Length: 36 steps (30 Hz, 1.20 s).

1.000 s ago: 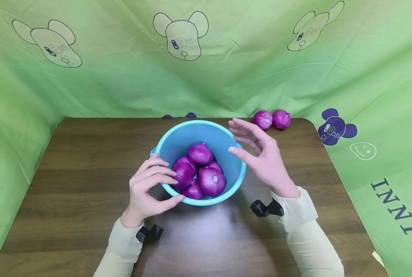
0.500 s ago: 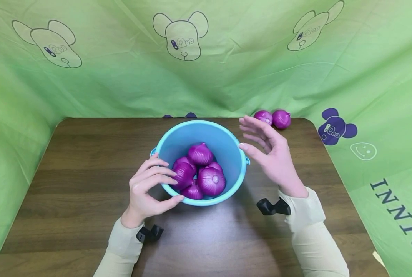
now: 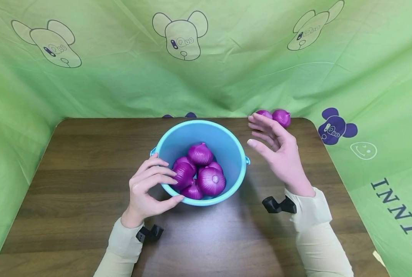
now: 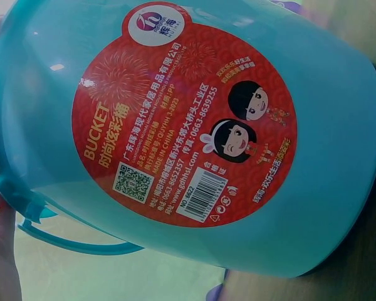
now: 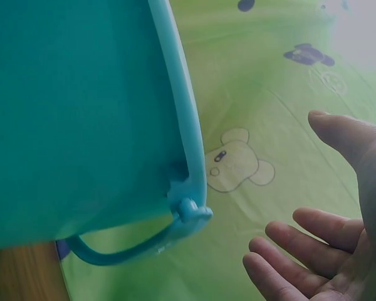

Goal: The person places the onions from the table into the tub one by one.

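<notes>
A light blue bucket stands upright on the table, with several purple onions lying in its bottom. At its near left rim my left hand holds on, fingers hooked over the edge and thumb at the front of the rim. To the right of the bucket, apart from it, my right hand hovers with loosely bent fingers and nothing in it. Two more onions, one partly covered by the right fingers, lie at the table's back right; the farther onion shows more fully. The left wrist view shows the bucket's red label.
The brown wooden table ends at a green printed curtain behind and at both sides. A bucket handle hangs down below the rim in the right wrist view. Black wrist cameras sit on both sleeves.
My right hand has moved rightward away from the bucket's right rim and now covers part of one back onion. The left hand and bucket have stayed put.
</notes>
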Motion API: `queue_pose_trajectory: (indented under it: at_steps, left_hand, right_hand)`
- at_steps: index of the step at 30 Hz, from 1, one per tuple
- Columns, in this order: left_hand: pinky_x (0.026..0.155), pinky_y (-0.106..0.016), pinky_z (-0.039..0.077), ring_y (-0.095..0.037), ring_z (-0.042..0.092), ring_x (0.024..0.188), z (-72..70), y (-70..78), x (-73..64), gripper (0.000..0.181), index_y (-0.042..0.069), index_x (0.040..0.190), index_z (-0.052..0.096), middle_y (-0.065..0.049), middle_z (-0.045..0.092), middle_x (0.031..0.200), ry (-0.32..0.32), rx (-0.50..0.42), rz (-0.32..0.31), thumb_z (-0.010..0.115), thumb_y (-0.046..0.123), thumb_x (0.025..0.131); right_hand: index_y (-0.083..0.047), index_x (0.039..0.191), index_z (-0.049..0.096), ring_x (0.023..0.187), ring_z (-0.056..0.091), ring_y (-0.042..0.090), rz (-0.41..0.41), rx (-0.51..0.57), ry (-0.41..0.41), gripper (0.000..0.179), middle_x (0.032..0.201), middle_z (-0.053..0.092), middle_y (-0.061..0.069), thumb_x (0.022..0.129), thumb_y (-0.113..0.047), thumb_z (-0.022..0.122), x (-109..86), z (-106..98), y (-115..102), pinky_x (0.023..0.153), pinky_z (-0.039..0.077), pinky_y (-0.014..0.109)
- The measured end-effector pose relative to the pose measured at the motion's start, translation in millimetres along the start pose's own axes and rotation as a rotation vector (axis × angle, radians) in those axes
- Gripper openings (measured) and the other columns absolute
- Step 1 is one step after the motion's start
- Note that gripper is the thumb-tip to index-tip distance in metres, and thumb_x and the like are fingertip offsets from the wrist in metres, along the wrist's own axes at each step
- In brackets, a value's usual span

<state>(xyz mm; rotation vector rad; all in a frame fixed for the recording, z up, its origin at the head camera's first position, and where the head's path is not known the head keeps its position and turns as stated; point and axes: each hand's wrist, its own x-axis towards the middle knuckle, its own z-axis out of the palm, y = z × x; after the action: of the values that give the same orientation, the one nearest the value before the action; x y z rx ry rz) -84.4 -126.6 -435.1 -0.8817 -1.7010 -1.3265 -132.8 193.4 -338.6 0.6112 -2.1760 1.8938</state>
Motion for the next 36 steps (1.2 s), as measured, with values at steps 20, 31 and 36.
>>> queue_pose_trajectory:
  at_steps: [20,31,36]
  left_hand:
    - [0.107,-0.054,0.044,-0.032,0.064,0.090,0.3,0.0,-0.1,0.040,0.005,0.080,0.076,-0.011,0.073,0.083,0.003,0.002,0.008,0.084,0.043,0.081]
    - [0.107,-0.053,0.044,-0.032,0.064,0.091,0.0,-0.8,-1.6,0.039,0.004,0.081,0.076,-0.011,0.073,0.084,0.000,-0.004,0.003,0.084,0.043,0.081]
    - [0.107,-0.053,0.044,-0.032,0.064,0.091,0.0,-0.6,-1.5,0.038,0.005,0.081,0.076,-0.011,0.073,0.084,0.001,-0.005,0.005,0.085,0.042,0.080]
  right_hand:
    - [0.005,0.140,0.056,0.124,0.059,0.028,-0.018,0.054,0.086,0.053,0.138,0.058,0.023,0.089,0.013,0.070,4.7,-24,2,0.105,0.047,0.034]
    - [0.002,0.139,0.058,0.122,0.061,0.026,0.018,0.018,0.151,0.050,0.136,0.059,0.022,0.091,0.008,0.071,8.7,-35,3,0.105,0.047,0.031]
    - [0.001,0.139,0.059,0.122,0.060,0.025,0.043,-0.009,0.180,0.050,0.136,0.059,0.021,0.091,0.004,0.072,13.0,-41,6,0.107,0.046,0.031]
